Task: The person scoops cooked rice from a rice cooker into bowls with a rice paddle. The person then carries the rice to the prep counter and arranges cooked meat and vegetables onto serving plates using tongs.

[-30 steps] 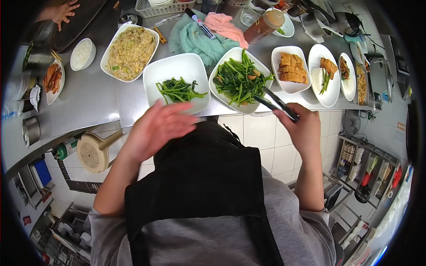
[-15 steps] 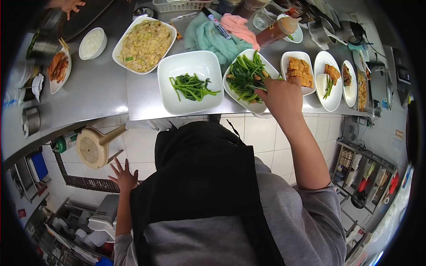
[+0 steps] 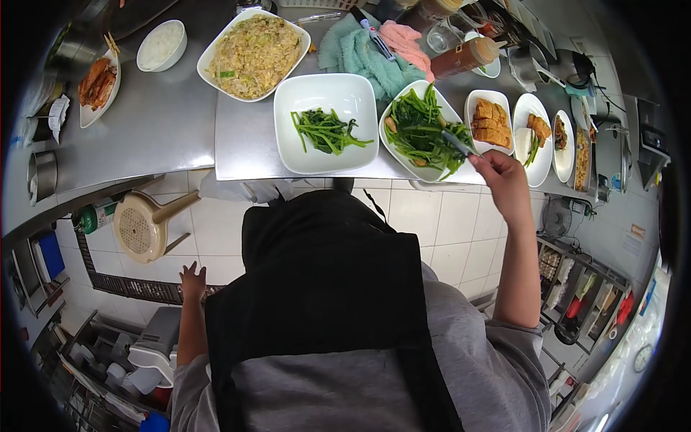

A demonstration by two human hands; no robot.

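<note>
Tongs (image 3: 461, 144) cross dish rim (image 3: 450, 117), pinched in right hand (image 3: 499, 178); left hand (image 3: 193, 281) hangs spread over open floor (image 3: 219, 245).

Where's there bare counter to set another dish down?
The broadest bare counter lies between the meat plate and wide white bowl, in front of the fried rice. The right is crowded: the right hand holds tongs at the piled greens, plates line up beyond, towels and a sauce bottle sit behind.

Left of the right hand (image 3: 500, 176), a smooth, glossy white squarish bowl (image 3: 325, 92) stands on a shiny grey metal counter (image 3: 169, 133); farther off, a rough teal cloth towel (image 3: 378, 70).
</note>
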